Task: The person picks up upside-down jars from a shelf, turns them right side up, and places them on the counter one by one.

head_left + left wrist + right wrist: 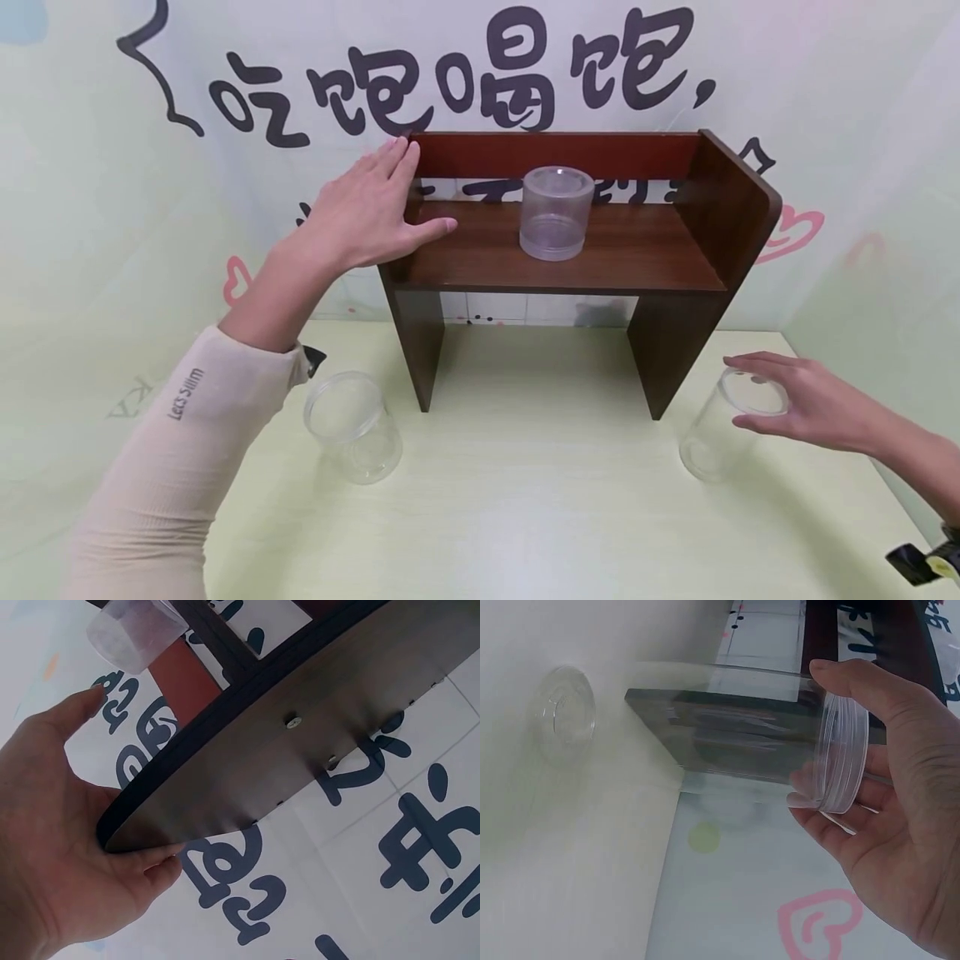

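Gripping the tall jar near the right edge of the table is the right hand; the left hand, fingers straight, touches the shelf, where a short jar already stands; by the left edge, a third jar is unshelved.

Clear cylindrical jar, upright, just right of the standing dark brown shelf

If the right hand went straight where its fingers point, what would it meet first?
Beyond the jar it grips, the right hand would probably meet the shelf's right panel; depth is unclear.
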